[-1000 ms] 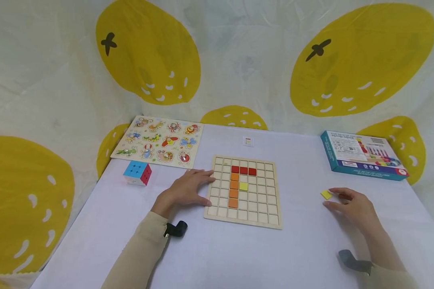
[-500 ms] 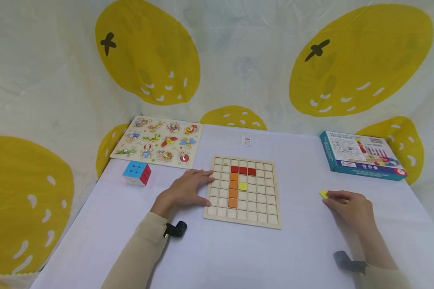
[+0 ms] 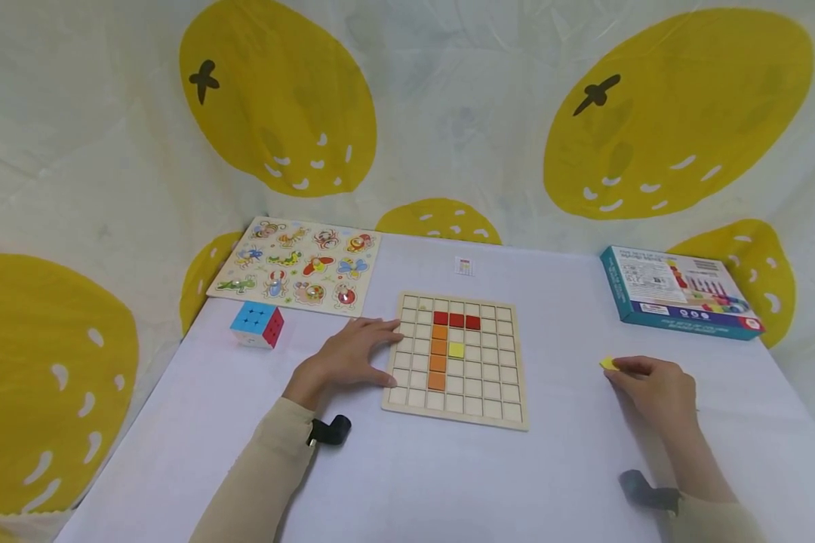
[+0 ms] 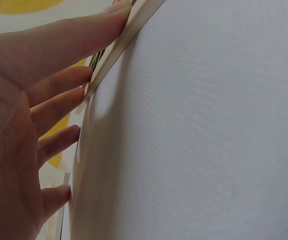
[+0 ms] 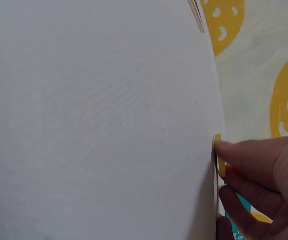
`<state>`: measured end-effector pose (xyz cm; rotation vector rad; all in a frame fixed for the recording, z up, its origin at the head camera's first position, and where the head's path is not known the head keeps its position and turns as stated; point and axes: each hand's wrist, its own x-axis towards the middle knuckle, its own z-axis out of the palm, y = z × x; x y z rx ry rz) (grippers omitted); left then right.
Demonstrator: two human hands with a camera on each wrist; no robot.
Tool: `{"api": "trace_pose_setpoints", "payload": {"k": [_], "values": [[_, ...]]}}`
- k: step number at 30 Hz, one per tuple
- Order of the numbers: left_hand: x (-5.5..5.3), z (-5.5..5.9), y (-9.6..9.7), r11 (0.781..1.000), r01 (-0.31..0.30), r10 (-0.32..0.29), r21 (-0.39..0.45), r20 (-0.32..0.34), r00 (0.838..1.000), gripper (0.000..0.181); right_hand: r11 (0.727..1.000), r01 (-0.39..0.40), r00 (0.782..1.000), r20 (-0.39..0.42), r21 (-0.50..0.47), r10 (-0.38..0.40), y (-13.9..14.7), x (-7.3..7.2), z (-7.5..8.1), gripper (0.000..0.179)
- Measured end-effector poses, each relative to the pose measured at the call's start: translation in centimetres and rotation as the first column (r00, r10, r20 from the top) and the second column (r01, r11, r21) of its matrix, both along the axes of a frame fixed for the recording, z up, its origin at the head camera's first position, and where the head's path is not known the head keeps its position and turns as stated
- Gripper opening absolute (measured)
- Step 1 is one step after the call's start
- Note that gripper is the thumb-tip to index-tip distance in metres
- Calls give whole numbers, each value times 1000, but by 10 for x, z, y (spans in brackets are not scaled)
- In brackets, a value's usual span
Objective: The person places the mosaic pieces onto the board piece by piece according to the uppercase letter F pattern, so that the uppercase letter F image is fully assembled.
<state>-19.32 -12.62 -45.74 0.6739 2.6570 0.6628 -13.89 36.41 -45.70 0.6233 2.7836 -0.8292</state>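
Observation:
A square wooden grid board (image 3: 489, 392) lies mid-table, holding a row of red tiles (image 3: 457, 320), a column of orange tiles (image 3: 438, 363) and one yellow tile (image 3: 456, 350). My left hand (image 3: 346, 356) rests at the board's left edge, thumb and fingertips on its rim with the fingers spread; the left wrist view shows the thumb (image 4: 83, 37) at that edge. Off to the right of the board, my right hand (image 3: 660, 392) pinches a second yellow tile (image 3: 608, 363) between thumb and fingers. In the right wrist view this yellow tile (image 5: 221, 155) stands edge-on, low over the white cloth.
A blue, red and white puzzle cube (image 3: 258, 326) sits left of the board, before an insect puzzle board (image 3: 295, 265). Behind the grid board lies a small printed card (image 3: 465, 265). A teal-sided game box (image 3: 682, 292) stands at the back right.
My right hand has closed its thumb and fingers on the yellow tile, which now looks tilted. The right forearm has shifted slightly left. My left hand and the board stay put.

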Motion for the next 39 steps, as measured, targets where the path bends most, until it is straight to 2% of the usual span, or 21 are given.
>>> {"api": "trace_pose_setpoints", "payload": {"k": [10,17,26,32,39], "values": [[-1,-2,0,1000,6,-6,-10,-4,1000,79,999,-48,999,-9,-27,47,0,1,9,56],[0,1,-1,1000,0,0,-11,-2,1000,79,987,-158,981,-118,-15,155,-14,2,17,44],[-1,-1,-1,1000,3,-3,-3,-4,1000,78,980,-194,963,-200,-53,180,-28,1,25,39],[-1,-1,0,1000,3,-3,-4,-4,1000,78,974,-214,957,-215,-73,194,-38,-2,28,38],[0,0,0,1000,2,-2,-2,1,1000,78,968,-245,945,-235,-49,228,-55,-5,26,32]]}}
